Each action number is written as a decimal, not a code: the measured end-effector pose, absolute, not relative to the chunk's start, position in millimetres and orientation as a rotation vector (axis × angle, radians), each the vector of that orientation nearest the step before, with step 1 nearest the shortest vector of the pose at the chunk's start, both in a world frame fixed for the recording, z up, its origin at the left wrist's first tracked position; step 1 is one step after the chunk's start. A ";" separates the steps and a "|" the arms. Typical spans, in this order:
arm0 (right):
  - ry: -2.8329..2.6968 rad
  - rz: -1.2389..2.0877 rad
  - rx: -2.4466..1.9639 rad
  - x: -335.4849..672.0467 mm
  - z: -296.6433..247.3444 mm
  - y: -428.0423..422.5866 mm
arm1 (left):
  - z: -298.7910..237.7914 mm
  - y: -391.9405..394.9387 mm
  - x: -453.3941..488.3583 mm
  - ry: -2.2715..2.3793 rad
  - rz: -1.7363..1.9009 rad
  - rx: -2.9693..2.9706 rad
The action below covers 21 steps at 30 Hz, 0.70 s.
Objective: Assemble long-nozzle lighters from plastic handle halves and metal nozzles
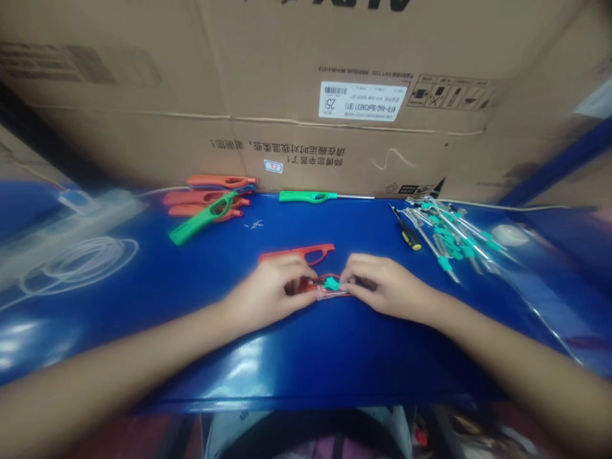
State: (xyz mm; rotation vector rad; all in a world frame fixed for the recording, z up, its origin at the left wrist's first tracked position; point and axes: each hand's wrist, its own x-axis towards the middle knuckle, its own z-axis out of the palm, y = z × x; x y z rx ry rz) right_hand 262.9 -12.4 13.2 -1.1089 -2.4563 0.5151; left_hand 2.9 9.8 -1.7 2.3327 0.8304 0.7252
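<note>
- Far left, a coil of white tubing (90, 258) lies on the blue table (306, 357), too blurred to tell more.
- Behind it and a little to the right is a heap of orange handles (205, 190), with a green handle (201, 220) lying slantwise across them.
- The left hand (268, 290) rests on the table, thumb and fingers closed on the left end of an orange shell (319, 288).
- Just behind the knuckles lies a spare orange shell half (296, 254), near both hands but touched by neither.
- The held shell sits low over the table's middle, between the two hands, with a small teal piece (332, 284) showing in it.
- By the look of it, the teal piece is being seated in the shell. That calls for steady fingertips and the shell kept flat.
- At the back, against the cardboard box (306, 76), is a green lighter (308, 196) with a thin metal rod.
- The right hand (387, 287) pinches the shell's right end beside the teal piece; whether it also grips that piece, I cannot tell.
- Further right lie a black-and-yellow screwdriver (408, 234) and a heap of teal-tipped metal rods (449, 233).
</note>
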 end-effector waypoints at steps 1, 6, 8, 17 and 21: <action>-2.460 0.510 -1.100 262.7 12.9 -12.3 | -1.8 9.9 2.7 0.832 0.719 2.335; -2.558 0.436 -1.058 261.6 12.0 -13.5 | -0.3 9.7 3.5 0.813 0.698 2.342; -2.577 0.397 -1.046 260.4 11.0 -14.4 | 1.0 9.1 4.1 0.820 0.687 2.333; -2.645 0.087 -0.923 256.3 9.3 -18.2 | 6.5 6.5 7.4 0.842 0.608 2.333; -2.641 0.010 -0.864 255.1 8.8 -19.5 | 7.7 6.1 7.9 0.853 0.577 2.331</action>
